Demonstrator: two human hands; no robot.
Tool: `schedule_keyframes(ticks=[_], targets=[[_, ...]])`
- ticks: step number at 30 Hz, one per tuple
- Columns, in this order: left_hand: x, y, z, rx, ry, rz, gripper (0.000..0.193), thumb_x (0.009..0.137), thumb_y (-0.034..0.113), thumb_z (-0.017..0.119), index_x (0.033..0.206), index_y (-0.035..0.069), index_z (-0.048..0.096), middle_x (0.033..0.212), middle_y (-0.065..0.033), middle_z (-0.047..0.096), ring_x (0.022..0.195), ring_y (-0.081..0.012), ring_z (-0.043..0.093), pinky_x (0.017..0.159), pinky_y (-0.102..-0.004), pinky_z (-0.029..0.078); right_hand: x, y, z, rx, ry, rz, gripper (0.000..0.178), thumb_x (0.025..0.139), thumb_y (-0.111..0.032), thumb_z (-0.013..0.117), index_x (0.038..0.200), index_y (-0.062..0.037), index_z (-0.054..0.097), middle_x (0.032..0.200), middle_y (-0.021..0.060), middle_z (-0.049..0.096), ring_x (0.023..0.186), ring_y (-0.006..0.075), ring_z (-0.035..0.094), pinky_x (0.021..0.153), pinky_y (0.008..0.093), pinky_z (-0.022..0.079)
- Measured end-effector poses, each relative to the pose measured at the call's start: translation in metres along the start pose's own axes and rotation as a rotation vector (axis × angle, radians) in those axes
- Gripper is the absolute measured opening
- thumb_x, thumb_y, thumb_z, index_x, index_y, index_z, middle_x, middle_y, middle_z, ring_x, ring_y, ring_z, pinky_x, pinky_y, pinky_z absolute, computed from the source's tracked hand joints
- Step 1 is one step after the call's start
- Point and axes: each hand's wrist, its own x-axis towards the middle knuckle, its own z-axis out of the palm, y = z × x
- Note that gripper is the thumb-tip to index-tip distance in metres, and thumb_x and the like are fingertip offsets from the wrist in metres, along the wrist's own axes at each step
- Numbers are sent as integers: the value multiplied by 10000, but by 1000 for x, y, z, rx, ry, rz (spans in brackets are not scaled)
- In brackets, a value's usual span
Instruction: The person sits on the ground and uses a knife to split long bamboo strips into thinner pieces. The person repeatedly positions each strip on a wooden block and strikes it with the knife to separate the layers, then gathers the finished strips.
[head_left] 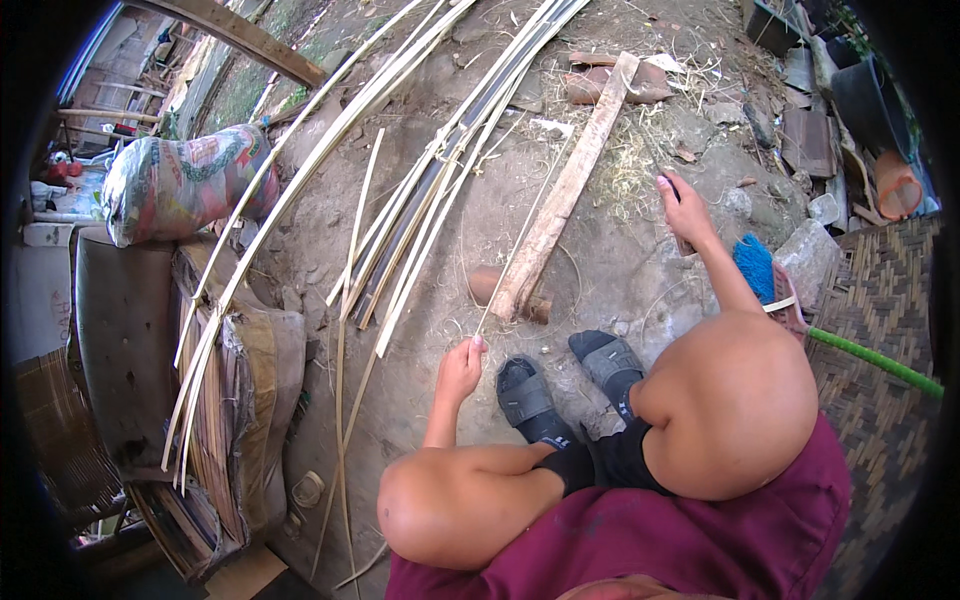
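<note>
My left hand [460, 370], in front of my left knee, is closed on the lower end of a thin bamboo strip [522, 236]. The strip runs up and away along the left side of a long wooden board [575, 180]. My right hand [688, 212], out beyond my right knee, is closed round a slim dark tool [673, 184] with a brown end [685, 246] showing below the fist. Its exact kind is mostly hidden by the fingers. The board lies slanting, its near end on a reddish-brown curved piece [484, 284] and its far end over clay tiles [650, 84].
Long bamboo strips [440, 160] lie to the left, some over a worn cushioned seat [270, 390]. A stuffed sack [185, 185] stands behind it. Pale shavings [625, 165] litter the ground. A blue-bristled broom [755, 268] with a green handle and a woven mat [880, 300] are at right.
</note>
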Motion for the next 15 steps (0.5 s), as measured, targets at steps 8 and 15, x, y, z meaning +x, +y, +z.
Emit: schedule_keyframes(ticks=[8,15], targets=[[38,18,-11,-640,-608,-646,497,1044,457,420,952,22,642,551,74,346,449,-52,283,410,-242,244,-140,-53,79,-368,-627,-531,451,939,-444,590,1227,-97,599,975,220,688,862,407,678,779,488,550],[16,1,-18,-707,-671,-693,492,1037,491,433,891,52,604,539,86,305,426,-50,226,395,-237,199,-87,-33,50,-268,-455,-231,452,956,-458,554,1258,-124,593,959,231,693,900,409,675,788,519,538]])
